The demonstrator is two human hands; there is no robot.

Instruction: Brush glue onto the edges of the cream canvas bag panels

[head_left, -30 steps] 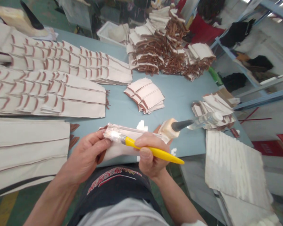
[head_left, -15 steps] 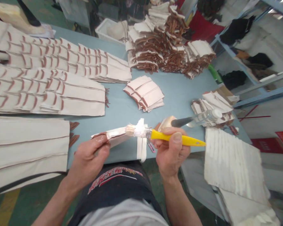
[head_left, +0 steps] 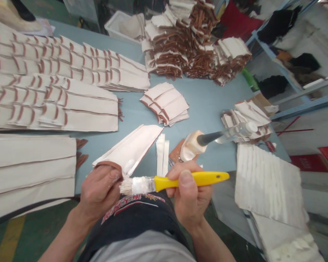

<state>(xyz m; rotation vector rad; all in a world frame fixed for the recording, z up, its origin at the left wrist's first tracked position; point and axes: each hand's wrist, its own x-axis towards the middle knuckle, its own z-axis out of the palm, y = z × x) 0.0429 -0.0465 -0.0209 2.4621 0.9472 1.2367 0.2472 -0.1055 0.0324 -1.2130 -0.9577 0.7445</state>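
Note:
My left hand point(head_left: 100, 189) is closed on the near end of a pale fabric piece point(head_left: 132, 147) with brown edging; the piece slants away over the table's front edge. In my right hand point(head_left: 192, 198) is a brush point(head_left: 192, 181) with a yellow handle, its bristles pointing left and caked with white paste. The bristle tip is close to the piece's near corner, by my left fingers; whether it touches I cannot tell. White strips point(head_left: 162, 154) lie just right of the piece. Behind my right hand stands a pale container point(head_left: 192, 145) with a dark spout-like neck.
Overlapping rows of pale pieces point(head_left: 90, 112) cover the left of the blue table point(head_left: 207, 98). A small fanned stack point(head_left: 166, 103) lies mid-table, with a tall brown-edged heap point(head_left: 175, 47) behind it. White layered sheets point(head_left: 268, 182) hang at the right edge.
The brush has moved left and toward me, closer to my left hand. The fabric piece has turned, so its broad pale face now shows. My right hand no longer covers the pale container.

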